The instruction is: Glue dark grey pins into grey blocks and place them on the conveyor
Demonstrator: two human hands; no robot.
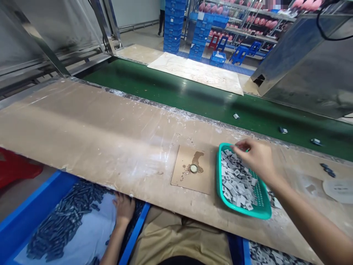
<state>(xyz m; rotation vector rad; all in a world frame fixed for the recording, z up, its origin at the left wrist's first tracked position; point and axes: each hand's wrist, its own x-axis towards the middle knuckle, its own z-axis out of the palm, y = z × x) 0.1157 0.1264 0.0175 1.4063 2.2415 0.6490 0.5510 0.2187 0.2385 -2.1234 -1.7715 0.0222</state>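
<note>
My right hand [255, 156] is over the far edge of a teal plastic basket [218, 180]. Its thumb and forefinger are pinched together; anything between them is too small to make out. Many small grey-white pieces [238, 180] fill the basket. Low on the left, my left hand [124, 208] reaches into a blue bin [30, 204], its fingers extended beside the table's edge. Dark elongated pieces [68, 217] lie heaped in that bin on a white sheet [93, 224]. Between the hands, a small round container [193, 168] rests on a wet-stained cardboard square [183, 178].
Beyond the worktable [110, 136] runs a green conveyor belt [165, 88] carrying a few small assembled pieces [316, 141]. Several dark pieces [327, 170] and a translucent lid [340, 190] lie at right. Another bin of grey-white pieces [273, 255] stands below. Blue crates [173, 25] are stacked behind.
</note>
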